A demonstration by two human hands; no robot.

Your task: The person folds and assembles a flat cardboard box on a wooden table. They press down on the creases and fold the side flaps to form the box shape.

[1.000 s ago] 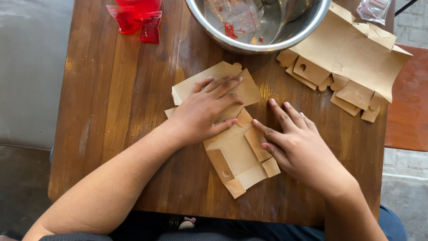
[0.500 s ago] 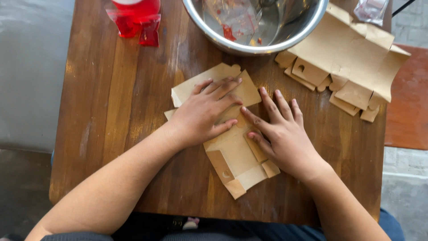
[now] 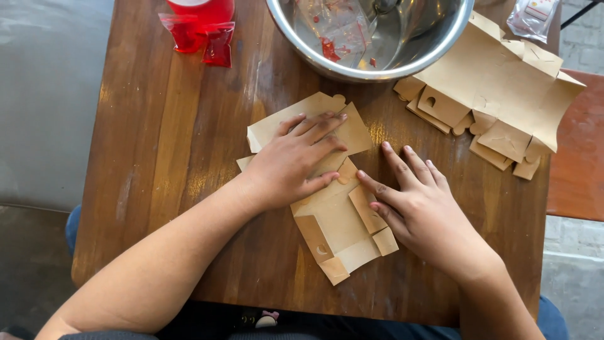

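Observation:
A flat brown cardboard box blank (image 3: 343,233) lies on the wooden table (image 3: 157,164) in front of me. My left hand (image 3: 292,160) presses flat on its upper part, fingers spread toward the right. My right hand (image 3: 418,204) rests palm down at the blank's right edge, with its thumb and forefinger touching a side flap. Neither hand grips anything.
A steel bowl (image 3: 371,34) with plastic wrappers inside stands at the table's far edge. Several flat box blanks (image 3: 497,88) are stacked at the far right. A red bag and cup (image 3: 201,28) sit at the far left. A red stool (image 3: 579,151) stands to the right.
My right hand slid left onto the blank's right flap. My left hand stayed pressed on the cardboard.

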